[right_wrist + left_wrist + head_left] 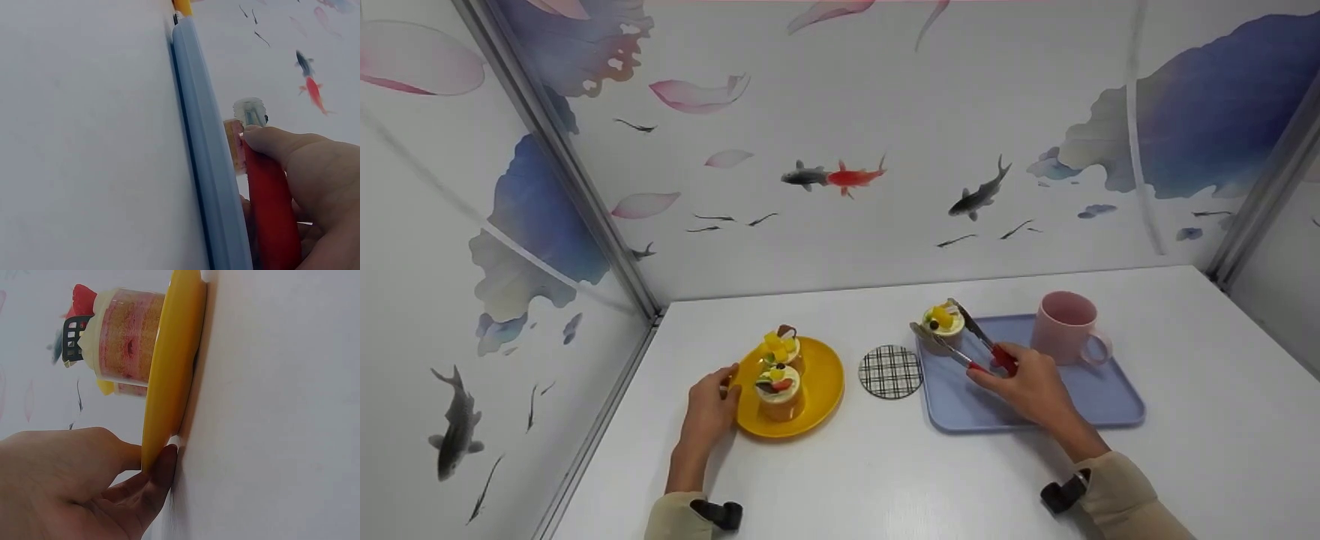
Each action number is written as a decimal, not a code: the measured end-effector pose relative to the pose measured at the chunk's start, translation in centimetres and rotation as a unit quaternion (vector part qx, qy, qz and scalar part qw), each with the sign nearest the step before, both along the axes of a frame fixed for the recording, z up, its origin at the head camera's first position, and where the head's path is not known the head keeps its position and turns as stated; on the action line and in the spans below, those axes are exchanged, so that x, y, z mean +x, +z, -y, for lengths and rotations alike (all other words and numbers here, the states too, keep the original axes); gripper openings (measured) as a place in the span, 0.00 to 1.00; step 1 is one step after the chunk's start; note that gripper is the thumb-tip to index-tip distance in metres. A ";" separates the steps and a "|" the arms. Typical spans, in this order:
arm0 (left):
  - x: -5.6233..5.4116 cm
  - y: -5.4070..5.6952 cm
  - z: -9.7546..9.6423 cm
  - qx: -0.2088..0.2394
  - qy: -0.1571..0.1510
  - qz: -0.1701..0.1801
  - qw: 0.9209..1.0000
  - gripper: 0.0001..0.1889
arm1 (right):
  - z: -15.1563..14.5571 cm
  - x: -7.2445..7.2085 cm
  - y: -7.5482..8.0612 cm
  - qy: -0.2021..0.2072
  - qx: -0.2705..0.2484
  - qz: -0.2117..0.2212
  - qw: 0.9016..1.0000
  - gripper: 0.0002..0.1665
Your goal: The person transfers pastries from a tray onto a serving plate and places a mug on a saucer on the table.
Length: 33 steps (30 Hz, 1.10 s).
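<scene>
Right fingers (1024,354) round tongs (273,208), cake (943,321) beyond, between the tongs' ends; left fingers (163,467) tight on plate (826,386)

In the head view, the front cake (780,406) hides part of the rear cake (790,348), and the right hand (1030,384) covers the handle ends of the tongs (999,355). The left wrist view crops the plate (170,365) at the top; the right wrist view crops the tray (208,129) at the bottom, the third cake (234,140) largely behind the tongs.
</scene>
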<state>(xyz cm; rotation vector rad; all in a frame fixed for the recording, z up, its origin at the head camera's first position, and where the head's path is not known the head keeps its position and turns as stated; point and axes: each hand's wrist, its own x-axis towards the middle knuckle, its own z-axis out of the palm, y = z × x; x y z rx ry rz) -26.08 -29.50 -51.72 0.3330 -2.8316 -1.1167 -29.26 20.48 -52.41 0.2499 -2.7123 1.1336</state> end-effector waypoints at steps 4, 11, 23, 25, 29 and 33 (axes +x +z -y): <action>0.1 0.0 0.0 0.004 0.002 0.004 1.000 0.26 | -0.1 -0.2 -0.1 0.004 0.004 -0.005 1.000 0.29; 0.0 0.1 0.1 -0.005 -0.001 0.002 1.000 0.26 | -0.1 -0.3 -0.3 0.013 0.004 -0.010 1.000 0.25; 0.1 -0.2 -0.1 0.006 0.007 0.013 1.000 0.26 | -0.1 -0.7 -0.5 0.013 0.006 0.012 1.000 0.28; 0.2 -0.2 -0.1 0.006 0.007 0.013 1.000 0.26 | 0.0 -0.8 -0.5 0.013 0.007 0.017 1.000 0.27; 0.2 -0.2 -0.1 0.007 0.004 0.009 1.000 0.26 | 0.0 -0.9 -0.5 0.015 0.009 0.022 1.000 0.27; 0.1 -0.1 0.0 0.009 0.005 0.006 1.000 0.26 | 0.0 -1.0 -0.4 0.015 0.009 0.025 1.000 0.31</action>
